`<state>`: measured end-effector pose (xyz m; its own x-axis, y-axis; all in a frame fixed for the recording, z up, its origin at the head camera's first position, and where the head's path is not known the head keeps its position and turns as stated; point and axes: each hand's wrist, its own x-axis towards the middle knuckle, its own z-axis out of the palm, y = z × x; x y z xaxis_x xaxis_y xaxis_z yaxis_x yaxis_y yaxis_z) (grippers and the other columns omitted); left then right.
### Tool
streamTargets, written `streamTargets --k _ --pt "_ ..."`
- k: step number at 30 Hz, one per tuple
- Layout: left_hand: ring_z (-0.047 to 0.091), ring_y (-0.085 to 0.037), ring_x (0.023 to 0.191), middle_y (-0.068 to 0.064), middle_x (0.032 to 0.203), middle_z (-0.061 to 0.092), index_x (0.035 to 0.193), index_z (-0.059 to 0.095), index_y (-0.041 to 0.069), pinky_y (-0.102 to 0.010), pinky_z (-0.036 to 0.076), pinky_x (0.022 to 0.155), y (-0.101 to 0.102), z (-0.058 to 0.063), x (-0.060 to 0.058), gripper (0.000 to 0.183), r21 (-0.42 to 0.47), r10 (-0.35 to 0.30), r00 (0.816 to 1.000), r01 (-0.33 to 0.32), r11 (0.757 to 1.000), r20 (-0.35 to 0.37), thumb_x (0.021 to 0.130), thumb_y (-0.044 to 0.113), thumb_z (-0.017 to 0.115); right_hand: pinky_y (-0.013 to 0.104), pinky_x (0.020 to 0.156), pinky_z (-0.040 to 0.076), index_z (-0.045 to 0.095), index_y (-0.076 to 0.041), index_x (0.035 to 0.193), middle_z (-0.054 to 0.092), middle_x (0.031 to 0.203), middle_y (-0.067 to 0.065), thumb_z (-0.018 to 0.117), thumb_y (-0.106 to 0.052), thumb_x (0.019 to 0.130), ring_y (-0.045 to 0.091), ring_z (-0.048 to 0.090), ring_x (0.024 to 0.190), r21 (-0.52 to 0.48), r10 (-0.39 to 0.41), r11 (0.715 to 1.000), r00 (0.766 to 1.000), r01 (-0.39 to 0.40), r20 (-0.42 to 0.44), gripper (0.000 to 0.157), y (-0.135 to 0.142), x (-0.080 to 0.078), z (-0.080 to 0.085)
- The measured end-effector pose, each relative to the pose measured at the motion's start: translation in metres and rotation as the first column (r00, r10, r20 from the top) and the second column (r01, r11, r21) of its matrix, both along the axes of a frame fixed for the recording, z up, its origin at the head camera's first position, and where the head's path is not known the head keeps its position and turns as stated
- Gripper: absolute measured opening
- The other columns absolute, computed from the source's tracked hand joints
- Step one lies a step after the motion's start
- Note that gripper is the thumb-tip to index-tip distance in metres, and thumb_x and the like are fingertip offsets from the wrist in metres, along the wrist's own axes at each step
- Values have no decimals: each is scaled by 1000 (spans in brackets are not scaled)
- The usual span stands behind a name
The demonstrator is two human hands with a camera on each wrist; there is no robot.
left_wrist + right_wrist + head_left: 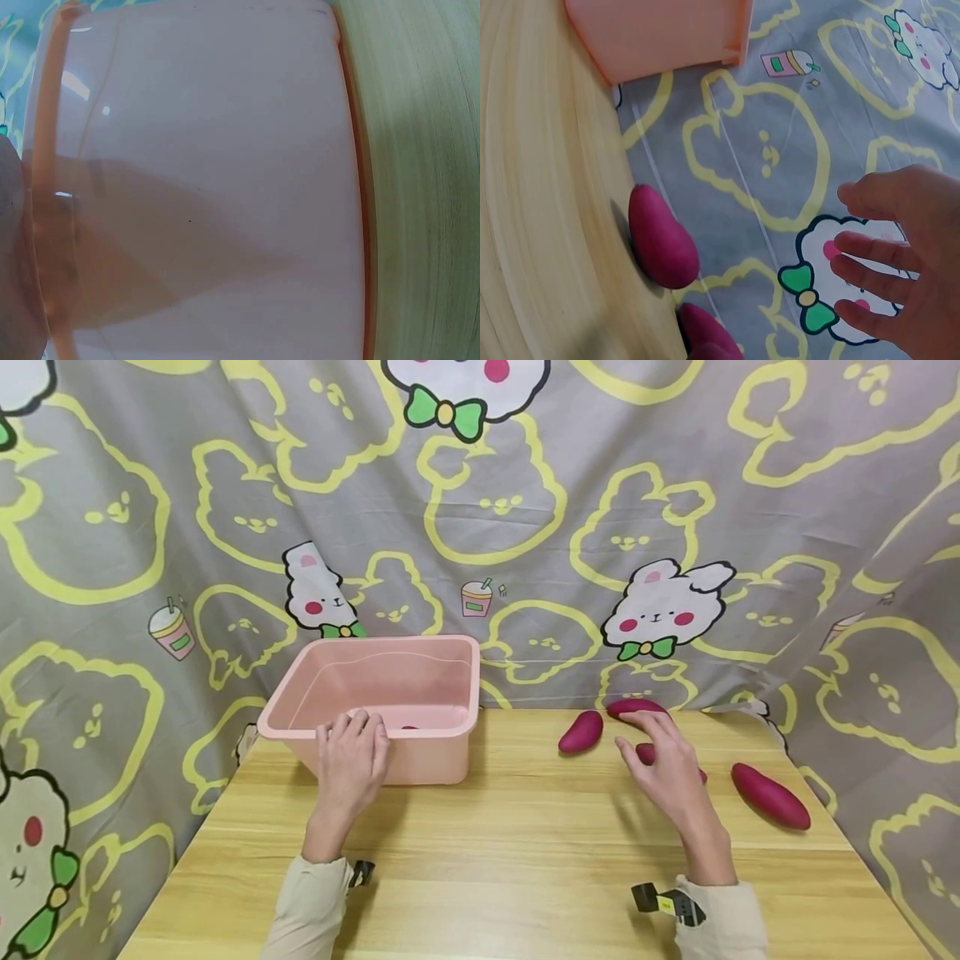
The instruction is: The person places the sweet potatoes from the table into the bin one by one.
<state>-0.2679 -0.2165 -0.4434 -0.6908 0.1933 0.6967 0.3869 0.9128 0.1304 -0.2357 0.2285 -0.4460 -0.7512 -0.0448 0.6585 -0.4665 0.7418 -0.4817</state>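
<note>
My left hand (351, 756) holds the near rim of a pink plastic basin (427, 762), fingers hooked over the edge. A sliver of a dark red thing (409, 727) shows inside, mostly hidden by the rim. My right hand (669, 768) is held over the purple-red sweet potatoes with fingers spread and nothing in its grasp. Beneath it, one sweet potato (646, 753) is partly covered by the hand. Another sweet potato (630, 707) lies behind its fingertips, and a third sweet potato (581, 732) sits to the left, also seen in the right wrist view.
Farther right on the wooden table (495, 868) lies a longer sweet potato (771, 797). A grey curtain (525, 585) with cartoon rabbits and yellow outlines hangs along the table's back and sides. The basin stands at the back left, close to the curtain.
</note>
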Motion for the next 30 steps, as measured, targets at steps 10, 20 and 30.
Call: streamTargets --k 10,20,30 --pt "53 -40 94 -13 96 62 93 58 9 -58 34 87 -1 0 2 35 2 -2 1000 2 1000 -12 106 27 30 54 93 45 69 -3 121 64 120 15 77 -1 86 35 61 112 -31 -50 998 999 51 14 36 14 -2 -7" --pt "52 -40 96 -14 99 62 94 58 9 -58 33 88 -1 2 1 38 -9 9 1000 -9 1000 11 106 29 28 63 96 42 67 0 121 61 119 21 76 -1 87 43 57 114 -49 -79 995 995 82 67 36 31 -4 -20" --pt "53 -40 96 -14 99 63 95 59 9 -58 34 88 0 1 0 39 -7 7 1000 -7 1000 1 106 29 28 66 96 40 65 1 123 58 121 27 75 -5 89 47 54 116 -28 -96 994 986 101 137 36 42 -3 -32"
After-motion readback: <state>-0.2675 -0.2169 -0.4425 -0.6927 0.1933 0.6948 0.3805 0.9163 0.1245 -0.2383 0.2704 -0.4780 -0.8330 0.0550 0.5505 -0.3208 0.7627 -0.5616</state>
